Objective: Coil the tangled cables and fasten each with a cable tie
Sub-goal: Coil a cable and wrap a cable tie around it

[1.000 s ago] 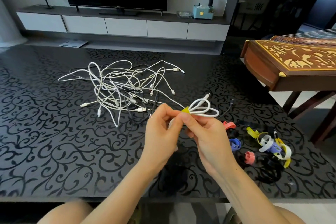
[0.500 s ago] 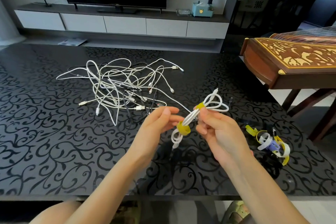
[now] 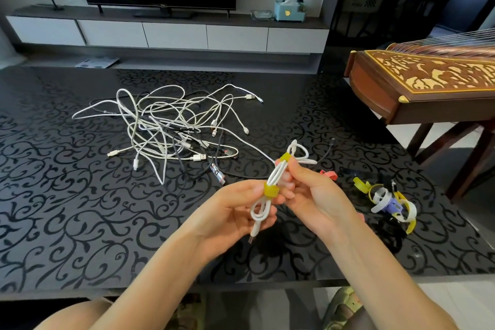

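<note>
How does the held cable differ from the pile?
The held cable is bundled tight; the cable pile sprawls tangled. The held cable wears two yellow ties; the cable pile none. The left hand and right hand hold the held cable up; the cable pile lies on the table. Both mostly white.

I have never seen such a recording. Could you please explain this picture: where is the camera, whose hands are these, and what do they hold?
There is no machine here. The camera sits on a person's head and looks down at their two hands. The left hand and the right hand together hold a coiled white cable, bound with two yellow ties. On the black patterned table lie a heap of tangled cables and, to the right, a pile of coloured ties.
</note>
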`<control>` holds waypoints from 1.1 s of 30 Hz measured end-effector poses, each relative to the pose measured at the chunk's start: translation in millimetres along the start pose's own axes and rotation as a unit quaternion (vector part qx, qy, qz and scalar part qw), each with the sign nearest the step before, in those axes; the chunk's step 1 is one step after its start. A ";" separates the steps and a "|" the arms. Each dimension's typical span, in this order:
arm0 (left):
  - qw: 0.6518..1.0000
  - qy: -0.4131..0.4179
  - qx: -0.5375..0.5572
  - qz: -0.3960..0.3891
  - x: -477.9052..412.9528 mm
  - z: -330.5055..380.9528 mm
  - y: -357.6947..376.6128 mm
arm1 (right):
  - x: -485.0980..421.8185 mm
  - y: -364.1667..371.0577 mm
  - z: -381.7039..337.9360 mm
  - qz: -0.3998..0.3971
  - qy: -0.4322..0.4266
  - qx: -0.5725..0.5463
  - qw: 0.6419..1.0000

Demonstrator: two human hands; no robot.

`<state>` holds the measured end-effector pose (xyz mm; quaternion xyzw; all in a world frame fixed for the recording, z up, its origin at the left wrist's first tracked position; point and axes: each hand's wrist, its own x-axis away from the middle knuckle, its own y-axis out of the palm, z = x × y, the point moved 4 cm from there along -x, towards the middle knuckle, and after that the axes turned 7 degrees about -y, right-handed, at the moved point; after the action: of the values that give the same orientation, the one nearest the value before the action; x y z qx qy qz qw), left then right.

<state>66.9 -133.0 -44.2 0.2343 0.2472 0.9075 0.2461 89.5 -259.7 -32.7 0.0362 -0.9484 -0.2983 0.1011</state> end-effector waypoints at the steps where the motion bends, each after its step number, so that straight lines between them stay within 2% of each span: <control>1: 1.000 0.001 0.013 0.015 -1.1 -0.5 -2.7 | -0.5 -0.2 -0.1 -0.001 -0.003 -0.001 1.000; 4: 0.997 0.027 0.030 0.059 -5.2 0.0 -10.9 | -1.9 -1.7 -0.6 -0.004 -0.017 0.009 1.000; 8: 0.992 0.062 -0.048 0.095 -4.2 3.2 -15.1 | -4.5 -6.2 0.6 0.014 -0.042 0.049 0.998; 11: 0.989 0.068 -0.117 0.064 -0.5 4.1 -6.9 | -6.1 -6.9 3.4 0.017 -0.046 0.052 0.997; 15: 0.996 0.031 -0.086 0.016 1.4 0.1 2.4 | -5.1 -4.6 4.7 0.012 -0.035 0.042 0.998; 19: 0.991 0.062 -0.119 0.019 2.5 3.4 1.5 | -2.5 0.2 6.0 0.010 -0.026 0.017 0.999; 21: 0.984 0.075 -0.142 0.073 2.5 6.4 -2.2 | 1.3 -1.4 5.9 0.041 -0.015 0.123 0.991; 23: 0.971 0.086 -0.180 0.131 3.2 9.6 -6.1 | 10.7 -3.7 2.3 0.080 -0.059 0.290 0.952; 25: 0.962 0.103 -0.198 0.158 4.8 13.7 -8.7 | 24.7 3.3 -7.4 0.083 -0.205 0.411 0.884; 27: 0.959 0.114 -0.206 0.159 6.2 16.1 -9.6 | 38.5 17.6 -13.7 0.009 -0.330 0.444 0.833; 30: 0.960 0.125 -0.214 0.134 5.7 14.2 -7.4 | 41.3 28.5 -8.3 -0.075 -0.413 0.538 0.731; 31: 0.962 0.127 -0.211 0.120 4.8 12.7 -7.1 | 40.6 28.7 -6.4 -0.083 -0.432 0.550 0.710; 33: 0.964 0.128 -0.205 0.112 3.8 13.2 -8.5 | 40.9 27.0 -7.9 -0.077 -0.448 0.534 0.713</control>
<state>74.0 -120.0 -37.6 0.0868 0.0570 0.9829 0.1519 51.0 -247.3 -3.9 0.0190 -0.8780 0.2702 -0.3946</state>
